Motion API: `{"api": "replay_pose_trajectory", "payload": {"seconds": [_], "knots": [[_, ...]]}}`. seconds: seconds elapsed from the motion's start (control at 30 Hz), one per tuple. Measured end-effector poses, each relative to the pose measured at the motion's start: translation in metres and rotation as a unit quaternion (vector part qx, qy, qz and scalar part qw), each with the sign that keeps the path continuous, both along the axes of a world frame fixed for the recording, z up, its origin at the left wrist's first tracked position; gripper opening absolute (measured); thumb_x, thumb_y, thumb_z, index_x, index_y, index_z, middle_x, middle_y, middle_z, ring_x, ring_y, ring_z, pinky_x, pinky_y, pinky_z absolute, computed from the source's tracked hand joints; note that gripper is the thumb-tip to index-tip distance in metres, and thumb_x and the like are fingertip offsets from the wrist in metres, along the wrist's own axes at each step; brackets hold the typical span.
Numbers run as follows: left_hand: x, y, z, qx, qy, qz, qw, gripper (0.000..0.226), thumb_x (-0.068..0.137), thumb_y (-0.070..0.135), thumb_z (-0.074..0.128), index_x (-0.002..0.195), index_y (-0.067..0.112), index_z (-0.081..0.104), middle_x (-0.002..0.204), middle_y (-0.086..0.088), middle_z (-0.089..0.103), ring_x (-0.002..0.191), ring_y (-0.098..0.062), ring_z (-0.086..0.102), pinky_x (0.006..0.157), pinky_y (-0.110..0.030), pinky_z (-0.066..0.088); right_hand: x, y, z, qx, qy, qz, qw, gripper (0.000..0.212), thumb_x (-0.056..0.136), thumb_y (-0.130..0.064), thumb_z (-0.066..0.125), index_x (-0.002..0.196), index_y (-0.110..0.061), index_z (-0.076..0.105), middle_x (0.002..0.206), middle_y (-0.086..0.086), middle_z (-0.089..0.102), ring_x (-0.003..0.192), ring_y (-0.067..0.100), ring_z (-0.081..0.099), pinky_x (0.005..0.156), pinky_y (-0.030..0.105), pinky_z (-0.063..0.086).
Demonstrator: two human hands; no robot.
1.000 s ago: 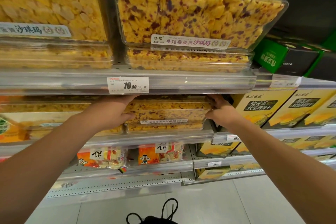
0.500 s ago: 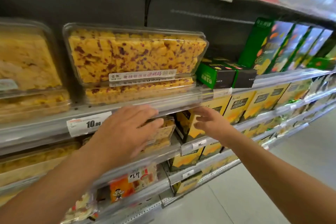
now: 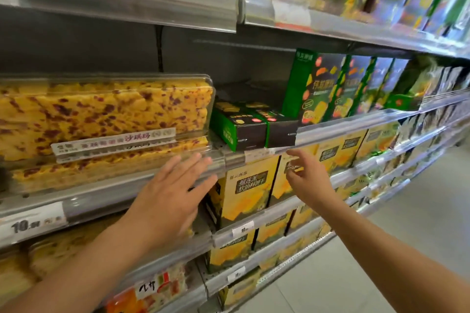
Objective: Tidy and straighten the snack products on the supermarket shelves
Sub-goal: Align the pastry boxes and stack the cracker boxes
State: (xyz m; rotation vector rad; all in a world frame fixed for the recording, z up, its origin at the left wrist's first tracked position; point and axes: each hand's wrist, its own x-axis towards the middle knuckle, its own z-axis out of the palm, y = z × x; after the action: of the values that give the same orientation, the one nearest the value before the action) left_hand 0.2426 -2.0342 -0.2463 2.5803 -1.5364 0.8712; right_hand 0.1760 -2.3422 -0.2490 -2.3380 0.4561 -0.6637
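Fingers of the left hand (image 3: 170, 195) spread flat, the right hand (image 3: 309, 178) loosely curled, both empty; glossy clear trays (image 3: 106, 114), boxy green cartons (image 3: 244, 127) lying flat.

You face a grey metal shelf (image 3: 142, 185) with a clear price rail. On it sit two stacked clear trays of yellow cake (image 3: 106, 119), two green-and-black boxes lying flat (image 3: 251, 127) just beside them, then upright green boxes (image 3: 328, 89). Below, yellow boxes (image 3: 246, 188) stand in a row.
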Motion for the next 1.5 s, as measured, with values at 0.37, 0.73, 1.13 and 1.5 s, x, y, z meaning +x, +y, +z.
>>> {"api": "replay_pose_trajectory", "payload": {"seconds": [0.37,0.73,1.13,1.5], "knots": [[-0.012,-0.096,-0.013,-0.103,-0.031,0.251,0.962,0.049,0.077,0.026,0.053,0.121,0.004,0.056,0.125,-0.017,0.057,0.124,-0.034,0.042,0.099,-0.049,0.028,0.057,-0.080,0.004,-0.143,-0.017,0.201,0.969,0.069,0.090,-0.014,0.063,0.149,-0.028,0.029,0.154,-0.016,0.022,0.131,0.014,0.043,0.100,0.038,0.049],[-0.016,-0.110,-0.013,-0.100,-0.033,0.323,0.940,0.049,0.068,0.021,0.058,0.115,0.005,0.056,0.122,-0.012,0.056,0.124,-0.030,0.042,0.102,-0.045,0.026,0.065,-0.087,0.011,-0.130,-0.049,0.244,0.960,0.080,0.085,-0.028,0.071,0.150,-0.027,0.023,0.152,-0.014,0.024,0.132,-0.001,0.030,0.100,0.017,0.030],[-0.025,-0.111,-0.001,-0.117,0.004,0.302,0.946,0.057,0.062,0.014,0.080,0.116,0.004,0.063,0.119,-0.010,0.063,0.122,-0.027,0.049,0.102,-0.045,0.036,0.074,-0.079,0.053,-0.141,-0.108,0.328,0.928,0.081,0.072,-0.006,0.083,0.140,-0.026,0.044,0.148,-0.007,0.041,0.133,0.012,0.036,0.109,0.037,0.041],[-0.047,-0.122,0.106,-0.335,0.058,0.084,0.937,0.042,0.088,0.036,0.049,0.128,0.023,0.054,0.122,0.017,0.049,0.118,0.000,0.043,0.098,-0.015,0.031,0.024,-0.088,0.131,-0.027,-0.191,0.362,0.912,0.056,0.075,-0.047,0.072,0.124,-0.050,0.045,0.112,-0.031,0.060,0.105,-0.002,0.059,0.080,0.013,0.051]]}}
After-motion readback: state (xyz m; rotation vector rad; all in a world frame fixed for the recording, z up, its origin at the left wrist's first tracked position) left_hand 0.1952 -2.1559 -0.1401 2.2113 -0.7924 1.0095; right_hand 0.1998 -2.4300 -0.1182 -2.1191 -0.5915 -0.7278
